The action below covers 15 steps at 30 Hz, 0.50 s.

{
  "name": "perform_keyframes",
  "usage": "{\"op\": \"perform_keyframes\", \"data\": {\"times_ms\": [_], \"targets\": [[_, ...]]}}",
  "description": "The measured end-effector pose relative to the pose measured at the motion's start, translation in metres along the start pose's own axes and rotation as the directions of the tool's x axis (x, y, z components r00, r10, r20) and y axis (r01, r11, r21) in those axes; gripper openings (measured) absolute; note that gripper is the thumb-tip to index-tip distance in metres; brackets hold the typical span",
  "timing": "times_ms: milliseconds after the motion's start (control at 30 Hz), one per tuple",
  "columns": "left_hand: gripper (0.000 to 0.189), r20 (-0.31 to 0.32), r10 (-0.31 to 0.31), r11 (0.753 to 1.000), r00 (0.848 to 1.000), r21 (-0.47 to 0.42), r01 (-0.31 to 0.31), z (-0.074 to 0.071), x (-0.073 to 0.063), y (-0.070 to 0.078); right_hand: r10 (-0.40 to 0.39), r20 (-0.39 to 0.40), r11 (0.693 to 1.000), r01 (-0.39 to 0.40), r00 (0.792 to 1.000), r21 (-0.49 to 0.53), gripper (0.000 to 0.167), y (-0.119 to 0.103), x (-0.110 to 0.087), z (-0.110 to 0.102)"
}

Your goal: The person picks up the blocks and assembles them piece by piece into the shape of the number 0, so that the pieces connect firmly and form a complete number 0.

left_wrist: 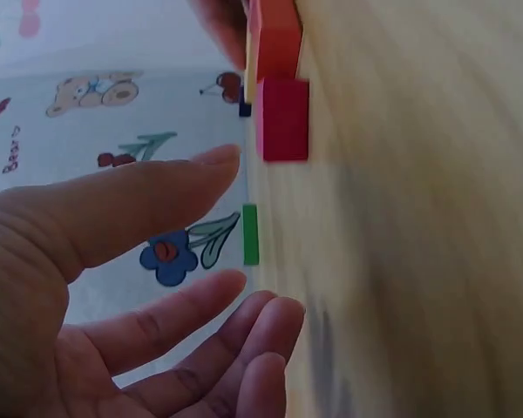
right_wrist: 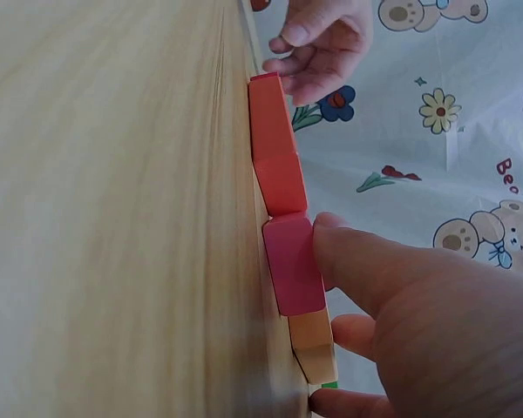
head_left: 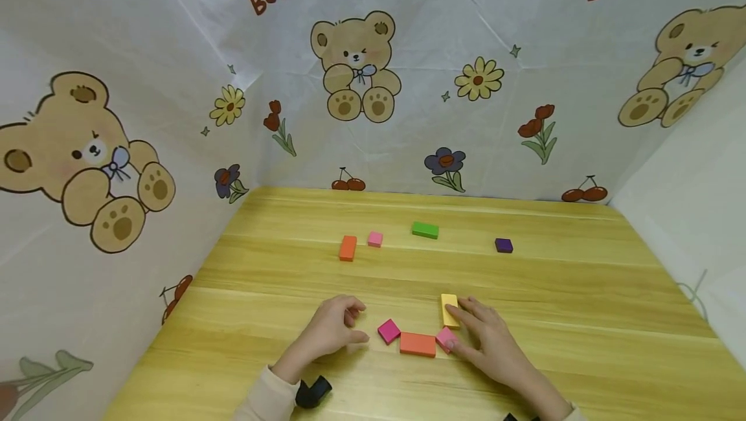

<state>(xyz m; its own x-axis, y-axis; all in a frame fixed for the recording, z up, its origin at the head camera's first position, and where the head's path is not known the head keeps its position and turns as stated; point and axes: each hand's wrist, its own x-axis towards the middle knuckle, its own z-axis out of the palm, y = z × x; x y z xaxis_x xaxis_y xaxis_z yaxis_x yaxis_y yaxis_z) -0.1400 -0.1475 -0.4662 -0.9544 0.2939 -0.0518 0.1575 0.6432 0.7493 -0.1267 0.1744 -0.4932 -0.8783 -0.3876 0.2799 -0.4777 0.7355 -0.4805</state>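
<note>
My right hand [head_left: 488, 341] lies over the right end of a row of small blocks. Its index fingertip rests on the yellow block [head_left: 449, 317], and its thumb touches the pink block [right_wrist: 293, 266]. Left of that pink block, the red-orange block [head_left: 417, 344] lies lengthwise, its corner meeting the magenta block [head_left: 389, 331]. The yellow block stands away from me, behind the pink one. My left hand [head_left: 329, 327] hovers just left of the magenta block, thumb and fingers apart with nothing between them. In the left wrist view the magenta block [left_wrist: 284, 120] sits beyond the thumb tip.
Farther back on the wooden table [head_left: 280, 265] lie an orange block [head_left: 348, 248], a small pink block [head_left: 375, 239], a green block [head_left: 425, 230] and a dark purple block [head_left: 504, 245]. A black curved object [head_left: 315, 392] is by the left wrist. A bear-print sheet [head_left: 408, 136] hangs behind.
</note>
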Motion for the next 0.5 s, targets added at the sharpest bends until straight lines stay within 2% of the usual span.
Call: {"op": "perform_keyframes", "data": {"times_ms": [167,300,367,500], "targets": [[0.047,-0.091,-0.09,0.996,0.992,-0.027,0.088,-0.027,0.017,-0.009,-0.003,0.001,1.0,0.003,1.0,0.005,0.058,0.001,0.0,0.0],[0.058,-0.125,-0.153,0.987,0.98,-0.069,0.146,-0.047,0.041,-0.019,0.001,0.005,1.0,-0.001,1.0,0.005,0.058,0.002,0.0,0.0],[0.066,-0.114,-0.151,0.985,0.982,-0.1,0.14,-0.055,0.055,-0.026,0.004,0.007,1.0,-0.004,1.0,0.004,0.058,0.002,-0.001,0.0],[0.082,-0.039,-0.123,0.974,0.992,-0.195,0.114,-0.066,0.082,-0.044,0.01,0.01,1.0,-0.01,1.0,-0.001,0.059,0.002,-0.001,0.0]]}}
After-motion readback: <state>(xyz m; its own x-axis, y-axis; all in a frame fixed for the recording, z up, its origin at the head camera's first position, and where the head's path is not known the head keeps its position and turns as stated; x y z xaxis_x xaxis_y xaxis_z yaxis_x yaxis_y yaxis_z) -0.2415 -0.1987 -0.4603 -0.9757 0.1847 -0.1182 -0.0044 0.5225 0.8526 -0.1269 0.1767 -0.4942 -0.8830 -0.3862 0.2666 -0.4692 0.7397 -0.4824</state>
